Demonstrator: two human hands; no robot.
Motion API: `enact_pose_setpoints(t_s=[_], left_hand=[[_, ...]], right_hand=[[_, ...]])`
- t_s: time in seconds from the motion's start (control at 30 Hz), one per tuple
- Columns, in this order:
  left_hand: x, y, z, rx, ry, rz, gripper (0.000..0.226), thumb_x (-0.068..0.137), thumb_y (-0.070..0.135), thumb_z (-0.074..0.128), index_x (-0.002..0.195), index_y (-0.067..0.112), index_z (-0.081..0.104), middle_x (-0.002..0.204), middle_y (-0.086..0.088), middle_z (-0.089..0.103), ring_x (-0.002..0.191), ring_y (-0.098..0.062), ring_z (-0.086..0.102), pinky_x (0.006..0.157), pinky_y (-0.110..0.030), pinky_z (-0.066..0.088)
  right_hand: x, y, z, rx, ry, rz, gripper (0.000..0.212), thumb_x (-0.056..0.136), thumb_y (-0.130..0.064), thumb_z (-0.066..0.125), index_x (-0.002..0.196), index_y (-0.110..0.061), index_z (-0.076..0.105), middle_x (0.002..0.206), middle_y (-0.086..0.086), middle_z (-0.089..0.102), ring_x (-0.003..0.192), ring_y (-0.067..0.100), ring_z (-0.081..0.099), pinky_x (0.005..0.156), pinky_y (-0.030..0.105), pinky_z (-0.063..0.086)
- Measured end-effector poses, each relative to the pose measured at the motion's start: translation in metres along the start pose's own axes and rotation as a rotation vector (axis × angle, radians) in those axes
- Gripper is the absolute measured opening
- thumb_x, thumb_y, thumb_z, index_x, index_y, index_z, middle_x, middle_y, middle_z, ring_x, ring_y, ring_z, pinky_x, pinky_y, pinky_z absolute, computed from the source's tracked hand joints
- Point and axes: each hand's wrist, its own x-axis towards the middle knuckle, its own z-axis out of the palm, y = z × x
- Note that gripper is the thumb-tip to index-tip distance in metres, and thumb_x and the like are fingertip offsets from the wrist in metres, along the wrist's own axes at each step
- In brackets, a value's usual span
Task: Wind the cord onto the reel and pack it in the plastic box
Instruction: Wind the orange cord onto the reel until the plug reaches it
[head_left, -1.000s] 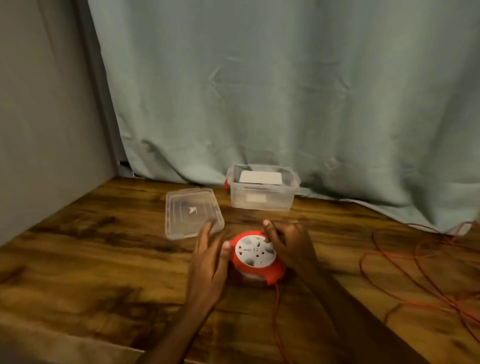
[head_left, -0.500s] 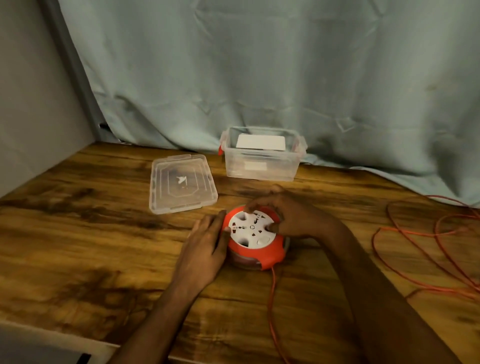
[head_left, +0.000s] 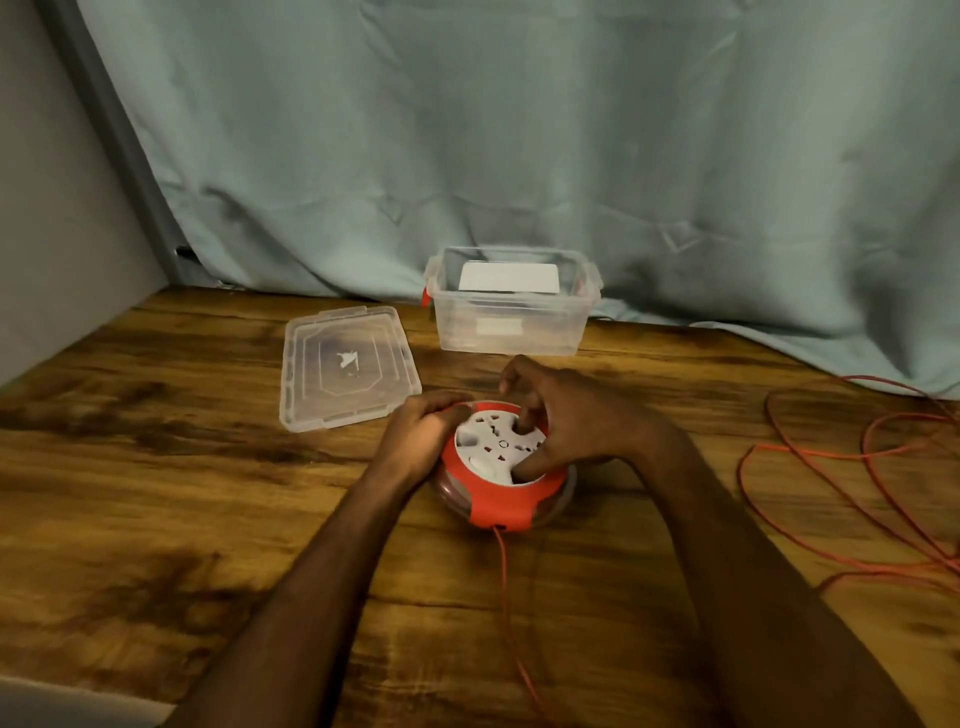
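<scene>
A person leans over a wooden table (head_left: 156, 519). An orange and white cord reel (head_left: 501, 467) lies flat near its middle. The left hand (head_left: 415, 441) grips the reel's left rim. The right hand (head_left: 566, 421) curls over its top, fingertips pressed into the white face. Orange cord (head_left: 841, 499) runs loose to the right. Just behind stands an open clear plastic box (head_left: 511, 317), its lid (head_left: 345, 366) flat beside it.

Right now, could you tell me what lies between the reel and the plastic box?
In the head view, mostly bare wooden table. Only the right hand's fingers, reaching over the reel's far edge, intrude on that stretch before the box. The lid lies off to the left.
</scene>
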Motion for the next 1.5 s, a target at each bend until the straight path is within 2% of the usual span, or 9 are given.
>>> enact_pose_setpoints(t_s=[0.17,0.3,0.43,0.57,0.63,0.8,0.9,1.23,1.5], left_hand=[[0.014,-0.007,0.004,-0.212,0.059,0.022,0.022,0.087,0.012,0.063,0.104,0.009,0.076,0.098,-0.016,0.078,0.093,-0.039,0.074,0.088,-0.056,0.059],[0.018,-0.011,0.004,-0.324,0.189,0.084,0.020,0.089,0.005,0.063,0.098,0.016,0.077,0.098,-0.014,0.078,0.092,-0.037,0.074,0.086,-0.053,0.060],[0.018,-0.014,0.006,-0.308,0.209,0.145,0.022,0.092,0.007,0.062,0.104,0.018,0.077,0.104,-0.008,0.078,0.097,-0.031,0.074,0.085,-0.049,0.061],[0.020,-0.011,0.008,-0.313,0.174,0.166,0.026,0.091,0.000,0.061,0.114,0.004,0.073,0.106,-0.014,0.077,0.099,-0.036,0.073,0.089,-0.049,0.060],[0.022,-0.011,0.007,-0.320,0.161,0.172,0.026,0.091,0.001,0.060,0.114,0.002,0.073,0.106,-0.018,0.076,0.098,-0.039,0.073,0.088,-0.053,0.059],[0.028,-0.011,0.000,-0.429,0.223,0.179,0.025,0.087,-0.001,0.063,0.110,0.002,0.074,0.105,-0.021,0.076,0.099,-0.041,0.072,0.091,-0.056,0.058],[0.030,-0.012,0.002,-0.438,0.211,0.204,0.024,0.088,0.000,0.064,0.106,0.010,0.076,0.106,-0.017,0.076,0.099,-0.041,0.072,0.087,-0.053,0.060],[0.033,-0.017,0.003,-0.394,0.206,0.250,0.024,0.090,0.004,0.063,0.109,0.013,0.076,0.111,-0.012,0.075,0.099,-0.034,0.073,0.086,-0.051,0.060],[0.031,-0.020,0.005,-0.412,0.218,0.305,0.024,0.084,0.005,0.066,0.104,0.012,0.078,0.107,-0.015,0.076,0.100,-0.035,0.072,0.083,-0.042,0.059]], right_hand=[[-0.003,-0.009,0.007,-0.218,0.139,0.021,0.060,0.062,-0.067,0.086,0.105,-0.038,0.056,0.086,-0.017,0.065,0.075,0.002,0.059,0.058,0.022,0.039],[0.002,-0.027,0.027,-0.313,0.343,0.104,0.052,0.066,-0.078,0.074,0.086,-0.032,0.059,0.094,-0.010,0.071,0.084,0.013,0.062,0.075,0.030,0.044],[0.012,-0.030,0.052,-0.198,0.417,0.218,0.063,0.074,-0.081,0.067,0.105,-0.027,0.077,0.124,-0.006,0.073,0.109,0.018,0.066,0.095,0.033,0.050],[0.005,-0.030,0.054,-0.238,0.528,0.139,0.040,0.084,-0.067,0.069,0.081,-0.028,0.073,0.095,-0.006,0.076,0.087,0.013,0.062,0.078,0.027,0.042],[-0.003,-0.026,0.043,-0.181,0.595,0.018,0.021,0.086,-0.048,0.077,0.094,-0.030,0.070,0.092,-0.008,0.076,0.084,0.013,0.066,0.073,0.027,0.049],[-0.005,-0.015,0.002,-0.262,0.196,-0.027,0.066,0.076,-0.038,0.084,0.131,-0.045,0.049,0.129,-0.016,0.068,0.107,0.014,0.065,0.079,0.035,0.058],[-0.003,-0.014,-0.006,-0.301,0.180,-0.021,0.077,0.074,-0.044,0.088,0.137,-0.046,0.044,0.134,-0.019,0.068,0.116,0.011,0.061,0.089,0.037,0.058],[-0.012,-0.005,0.008,-0.239,0.289,-0.087,0.064,0.067,-0.055,0.085,0.114,-0.045,0.042,0.114,-0.020,0.065,0.098,0.011,0.064,0.074,0.037,0.059],[-0.012,-0.027,0.050,-0.401,0.506,0.080,0.052,0.077,-0.075,0.063,0.067,-0.028,0.044,0.077,-0.009,0.051,0.083,0.018,0.053,0.071,0.031,0.029]])
